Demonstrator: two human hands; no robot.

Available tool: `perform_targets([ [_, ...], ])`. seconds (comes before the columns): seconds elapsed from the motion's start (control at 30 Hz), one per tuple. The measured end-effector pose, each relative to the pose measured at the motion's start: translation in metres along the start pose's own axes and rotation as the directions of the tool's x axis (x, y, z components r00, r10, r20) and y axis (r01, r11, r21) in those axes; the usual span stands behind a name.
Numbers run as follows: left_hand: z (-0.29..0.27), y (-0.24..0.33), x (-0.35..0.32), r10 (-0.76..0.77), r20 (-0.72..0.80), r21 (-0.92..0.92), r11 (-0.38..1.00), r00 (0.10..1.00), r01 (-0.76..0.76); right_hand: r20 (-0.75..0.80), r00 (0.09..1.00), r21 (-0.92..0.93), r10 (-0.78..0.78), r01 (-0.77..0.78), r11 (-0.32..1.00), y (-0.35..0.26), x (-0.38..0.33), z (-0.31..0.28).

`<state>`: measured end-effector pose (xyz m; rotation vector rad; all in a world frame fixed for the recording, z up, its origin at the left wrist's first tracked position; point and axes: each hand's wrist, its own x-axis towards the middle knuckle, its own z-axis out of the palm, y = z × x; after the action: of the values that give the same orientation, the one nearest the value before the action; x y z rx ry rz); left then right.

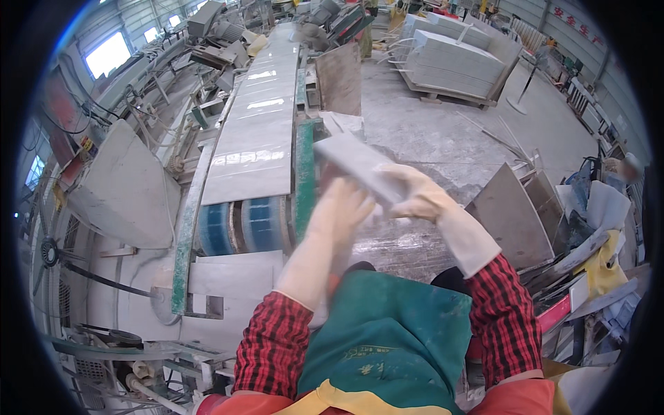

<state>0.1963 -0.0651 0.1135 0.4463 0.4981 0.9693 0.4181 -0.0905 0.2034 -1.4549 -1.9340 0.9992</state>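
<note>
A grey stone slab piece (349, 160) is held up in front of me, tilted, just right of the conveyor's green side rail (304, 176). My right hand (415, 192), in a pale rubber glove, grips its near right end. My left hand (344, 207), also gloved, presses against the slab's underside near the same end. Both forearms wear red-and-black checked sleeves, above a green apron (387, 339).
A long roller conveyor (256, 138) carries wet polished slabs away from me, with blue rollers (245, 225) at its near end. Stacked slabs (453, 62) stand far right. Leaning stone offcuts (508, 218) and clutter crowd the right side. A large slab (121, 187) leans at the left.
</note>
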Motion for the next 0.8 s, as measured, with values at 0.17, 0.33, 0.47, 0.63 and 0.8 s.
perform_targets([
  [0.17, -0.026, 0.039, -0.022, 0.283, -0.388, -0.139, 0.923, 0.877, -0.359, 0.174, 0.810, -0.707, -0.561, 0.499, 0.501, -0.037, 0.065, 0.054],
  [0.33, -0.131, 0.093, -0.042, 0.403, -0.637, -0.115, 0.793, 0.657, -0.598, 0.043, 0.906, -0.722, -0.421, 0.319, 0.614, -0.030, 0.071, 0.043],
  [0.47, -0.185, 0.111, -0.063, 0.390, -0.745, 0.041, 0.837, 0.541, -0.546, -0.213, 0.963, -0.784, -0.167, -0.067, 0.617, 0.051, 0.021, -0.010],
  [0.63, -0.195, 0.105, -0.066, 0.373, -0.761, 0.064, 0.858, 0.532, -0.510, -0.510, 0.816, -0.646, 0.273, -0.573, 0.505, 0.159, -0.113, -0.081],
  [0.8, -0.196, 0.100, -0.058, 0.415, -0.722, 0.084, 0.847, 0.554, -0.525, -0.715, 0.468, -0.374, 0.519, -0.884, 0.281, 0.219, -0.285, -0.113],
])
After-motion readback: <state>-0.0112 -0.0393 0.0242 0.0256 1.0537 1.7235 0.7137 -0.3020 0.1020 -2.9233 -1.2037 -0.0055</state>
